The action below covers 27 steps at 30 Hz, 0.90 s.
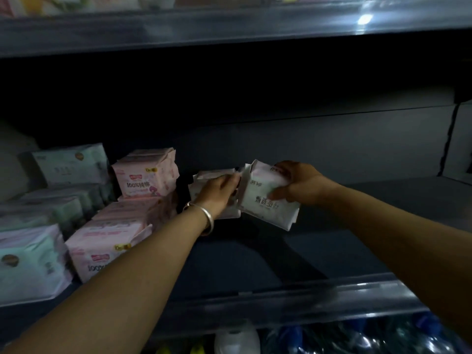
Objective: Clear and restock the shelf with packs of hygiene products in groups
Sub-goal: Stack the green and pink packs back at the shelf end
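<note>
Dim, soft focus; glare on upper shelf edge (367, 20).
</note>
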Each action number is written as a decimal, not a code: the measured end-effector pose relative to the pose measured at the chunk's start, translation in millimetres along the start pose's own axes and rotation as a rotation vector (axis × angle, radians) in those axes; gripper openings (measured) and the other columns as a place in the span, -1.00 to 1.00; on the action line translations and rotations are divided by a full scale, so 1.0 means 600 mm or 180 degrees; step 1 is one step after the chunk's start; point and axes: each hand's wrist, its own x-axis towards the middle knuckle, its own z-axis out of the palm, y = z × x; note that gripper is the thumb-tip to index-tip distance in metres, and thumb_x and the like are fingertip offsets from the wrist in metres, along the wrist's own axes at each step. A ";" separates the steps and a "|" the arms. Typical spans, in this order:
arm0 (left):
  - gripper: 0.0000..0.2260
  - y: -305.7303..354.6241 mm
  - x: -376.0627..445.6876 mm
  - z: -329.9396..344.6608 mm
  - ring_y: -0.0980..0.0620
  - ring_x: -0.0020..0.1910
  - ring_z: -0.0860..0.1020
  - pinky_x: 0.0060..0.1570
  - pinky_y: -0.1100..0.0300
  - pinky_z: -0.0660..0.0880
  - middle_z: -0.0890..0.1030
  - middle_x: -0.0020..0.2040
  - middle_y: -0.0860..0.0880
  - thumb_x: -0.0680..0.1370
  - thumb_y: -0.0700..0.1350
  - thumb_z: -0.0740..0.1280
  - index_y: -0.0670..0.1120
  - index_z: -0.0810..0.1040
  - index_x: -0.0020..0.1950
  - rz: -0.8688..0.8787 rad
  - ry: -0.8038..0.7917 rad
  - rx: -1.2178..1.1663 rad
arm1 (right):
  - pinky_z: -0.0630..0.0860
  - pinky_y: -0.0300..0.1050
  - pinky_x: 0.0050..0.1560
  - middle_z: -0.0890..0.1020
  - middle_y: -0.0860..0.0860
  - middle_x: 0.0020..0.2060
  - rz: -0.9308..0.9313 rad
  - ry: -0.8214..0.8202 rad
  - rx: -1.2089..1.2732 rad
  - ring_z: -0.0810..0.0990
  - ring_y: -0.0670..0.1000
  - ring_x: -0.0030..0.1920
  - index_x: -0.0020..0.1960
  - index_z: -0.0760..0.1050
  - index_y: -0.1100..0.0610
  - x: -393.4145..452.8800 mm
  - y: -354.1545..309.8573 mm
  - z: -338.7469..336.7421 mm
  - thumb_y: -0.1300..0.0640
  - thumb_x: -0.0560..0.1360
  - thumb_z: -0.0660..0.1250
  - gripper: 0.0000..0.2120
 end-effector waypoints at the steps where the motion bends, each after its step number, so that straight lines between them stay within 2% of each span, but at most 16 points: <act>1: -0.69 0.009 -0.007 0.002 -0.04 0.11 0.56 0.19 0.17 0.43 0.59 0.14 -0.08 0.61 0.12 0.13 -0.03 0.56 0.09 -0.0338 -0.0238 -0.0465 | 0.53 -0.30 -0.19 0.51 -0.01 0.08 0.0005 -0.0022 0.0102 0.52 -0.02 -0.01 0.30 0.39 0.10 -0.009 -0.003 -0.005 0.25 0.36 0.50 -0.44; 3: -0.65 0.020 -0.020 0.005 -0.09 0.10 0.59 0.17 -0.02 0.51 0.62 0.12 -0.12 0.57 0.21 0.14 0.00 0.55 0.06 -0.0664 -0.0432 -0.1190 | 0.55 -0.23 -0.13 0.54 0.03 0.11 0.0012 -0.0056 0.0055 0.56 0.02 0.00 0.29 0.40 0.11 -0.027 -0.007 -0.015 0.23 0.37 0.49 -0.47; 4: -0.66 0.022 -0.028 0.007 -0.09 0.11 0.59 0.15 -0.03 0.52 0.62 0.12 -0.12 0.56 0.21 0.16 0.00 0.55 0.09 -0.0666 -0.0482 -0.1331 | 0.55 -0.21 -0.11 0.56 0.04 0.10 0.0009 -0.0076 -0.0014 0.58 0.03 -0.01 0.29 0.41 0.12 -0.036 -0.007 -0.021 0.20 0.39 0.48 -0.49; 7: -0.70 0.026 -0.048 0.012 -0.04 0.14 0.58 0.22 0.00 0.49 0.63 0.12 -0.05 0.47 0.14 0.33 0.04 0.53 0.13 -0.0413 -0.0841 -0.0915 | 0.53 -0.26 -0.16 0.58 0.00 0.01 -0.0049 -0.0113 0.0022 0.58 -0.05 -0.09 0.23 0.45 0.14 -0.063 -0.009 -0.036 0.09 0.43 0.45 -0.59; 10: -0.58 0.037 -0.068 0.011 -0.01 0.10 0.60 0.20 0.09 0.50 0.64 0.11 -0.05 0.37 -0.05 0.48 -0.02 0.51 0.20 -0.0509 -0.1207 -0.0595 | 0.60 -0.08 -0.02 0.63 0.03 -0.02 -0.0175 -0.0178 -0.0140 0.63 0.00 -0.05 0.15 0.52 0.16 -0.081 -0.008 -0.044 0.00 0.40 0.47 -0.61; 13: -0.66 0.043 -0.084 0.013 -0.02 0.06 0.62 0.06 0.16 0.56 0.65 0.07 -0.09 0.39 -0.28 0.47 -0.09 0.54 0.12 -0.0632 -0.1375 -0.0746 | 0.58 -0.11 0.04 0.62 -0.01 0.02 -0.0215 -0.0282 -0.0300 0.62 0.01 0.01 0.22 0.51 0.12 -0.092 -0.010 -0.048 -0.02 0.32 0.53 -0.47; 16: -0.53 0.035 -0.091 0.018 0.01 0.02 0.63 0.02 0.17 0.57 0.65 0.04 -0.06 0.31 -0.33 0.51 -0.09 0.50 0.16 -0.0531 -0.1108 -0.0793 | 0.49 -0.18 0.10 0.55 -0.05 0.10 -0.0163 -0.0480 -0.0476 0.55 -0.02 0.07 0.34 0.41 0.07 -0.096 -0.006 -0.050 0.03 0.26 0.58 -0.30; 18: -0.43 0.028 -0.090 0.023 0.06 -0.02 0.62 -0.04 0.24 0.58 0.64 0.00 -0.01 0.27 -0.32 0.55 -0.07 0.45 0.20 -0.0465 -0.0898 -0.0723 | 0.46 -0.18 0.14 0.53 -0.05 0.16 -0.0155 -0.0609 -0.0691 0.52 -0.03 0.11 0.39 0.35 0.05 -0.094 -0.001 -0.046 0.05 0.25 0.59 -0.22; 22: -0.35 0.009 -0.078 0.040 0.25 -0.11 0.49 -0.25 0.46 0.47 0.54 -0.03 0.11 0.29 -0.30 0.55 -0.04 0.34 0.29 -0.0329 -0.0697 -0.0391 | 0.48 -0.07 0.20 0.54 0.01 0.18 -0.0295 -0.0441 -0.1047 0.52 0.02 0.14 0.37 0.38 0.08 -0.079 0.005 -0.025 0.13 0.28 0.56 -0.29; 25: -0.28 -0.012 -0.057 0.043 0.16 -0.08 0.48 -0.28 0.45 0.47 0.51 0.01 0.04 0.35 -0.32 0.50 -0.02 0.22 0.38 -0.0375 -0.0638 -0.0218 | 0.40 -0.06 0.30 0.46 0.06 0.25 -0.0366 -0.0337 -0.1096 0.42 0.07 0.26 0.41 0.33 0.09 -0.058 0.012 -0.009 0.18 0.33 0.52 -0.30; 27: -0.32 -0.033 -0.035 0.042 0.04 0.02 0.48 -0.15 0.31 0.51 0.49 0.11 -0.05 0.38 -0.34 0.46 -0.04 0.21 0.38 -0.0429 -0.0454 0.0086 | 0.25 -0.09 0.38 0.33 0.07 0.38 -0.0374 -0.0288 -0.1363 0.24 0.09 0.39 0.48 0.21 0.07 -0.037 0.021 -0.002 0.12 0.38 0.48 -0.25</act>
